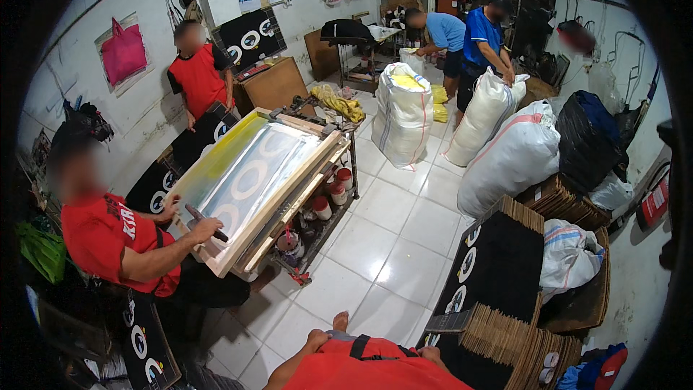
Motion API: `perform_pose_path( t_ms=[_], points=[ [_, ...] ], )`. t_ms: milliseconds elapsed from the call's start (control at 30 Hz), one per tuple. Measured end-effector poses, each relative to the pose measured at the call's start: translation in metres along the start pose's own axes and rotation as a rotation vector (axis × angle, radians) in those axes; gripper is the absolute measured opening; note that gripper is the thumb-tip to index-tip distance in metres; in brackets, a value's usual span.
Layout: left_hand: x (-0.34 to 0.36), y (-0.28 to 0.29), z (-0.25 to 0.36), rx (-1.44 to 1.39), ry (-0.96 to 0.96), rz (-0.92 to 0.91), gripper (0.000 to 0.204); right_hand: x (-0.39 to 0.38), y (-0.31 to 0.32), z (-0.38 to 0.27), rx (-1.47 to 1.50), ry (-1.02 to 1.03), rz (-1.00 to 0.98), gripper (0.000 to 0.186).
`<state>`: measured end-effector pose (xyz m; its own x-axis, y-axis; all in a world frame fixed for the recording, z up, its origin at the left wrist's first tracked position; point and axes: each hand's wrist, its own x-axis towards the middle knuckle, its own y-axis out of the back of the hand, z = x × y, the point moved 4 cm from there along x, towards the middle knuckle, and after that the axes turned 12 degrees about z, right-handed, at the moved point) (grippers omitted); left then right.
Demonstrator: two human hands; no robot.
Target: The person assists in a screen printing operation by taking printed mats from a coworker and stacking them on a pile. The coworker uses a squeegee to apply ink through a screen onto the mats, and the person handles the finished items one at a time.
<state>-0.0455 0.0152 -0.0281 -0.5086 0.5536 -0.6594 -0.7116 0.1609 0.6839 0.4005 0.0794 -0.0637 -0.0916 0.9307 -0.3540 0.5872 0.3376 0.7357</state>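
Here is the floor point(368, 242), white tiles up the middle, with a work stand on one side and bulky goods along the other, probably so both can be reached on foot. Over on the left lies the wooden-framed screen point(249, 177), set on other frames, presumably to bring it up to working height.

Now the sacks: one white sack point(403, 119) stands upright with its mouth open and yellow stuff showing, while another sack point(482, 123) has a co-worker's hands at its neck, likely to steady it. Down at the right, the stack of black-faced boards point(498, 245) lies flat behind a nearer cardboard stack point(516, 347), edges lined up, perhaps to stop them sliding.

And the wearer's own hands! The left hand point(315, 339) and right hand point(431, 353) rest at either side of the red shirt point(361, 365), apparently at the waist, a pose for standing by. Nothing shows in either; whether the fingers are loose or pinching cloth, one cannot tell. The nearer stack sits just beyond the right hand.

Smaller now: a co-worker grips a dark squeegee point(216, 232) over the screen's near end.
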Motion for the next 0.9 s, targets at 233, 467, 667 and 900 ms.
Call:
perform_pose_path(
  t_ms=[233,467,667,900],
  points=[
    [0.0,0.001,0.001,0.074,-0.031,0.01,0.045,0.024,-0.034,0.044,-0.108,-0.08,-0.2,0.027],
    [-0.004,0.004,0.001,0.054,0.02,-0.002,0.046,0.01,0.0,-0.001,0.008,-0.337,-0.162,0.026],
    [-0.003,-0.006,0.002,0.169,-0.051,0.05,0.04,0.002,0.025,-0.023,0.199,-0.625,-0.131,0.017],
    [-0.006,-0.01,-0.009,-0.011,0.045,0.04,0.043,0.006,0.023,-0.022,0.186,-0.527,-0.061,0.017]
  ],
)
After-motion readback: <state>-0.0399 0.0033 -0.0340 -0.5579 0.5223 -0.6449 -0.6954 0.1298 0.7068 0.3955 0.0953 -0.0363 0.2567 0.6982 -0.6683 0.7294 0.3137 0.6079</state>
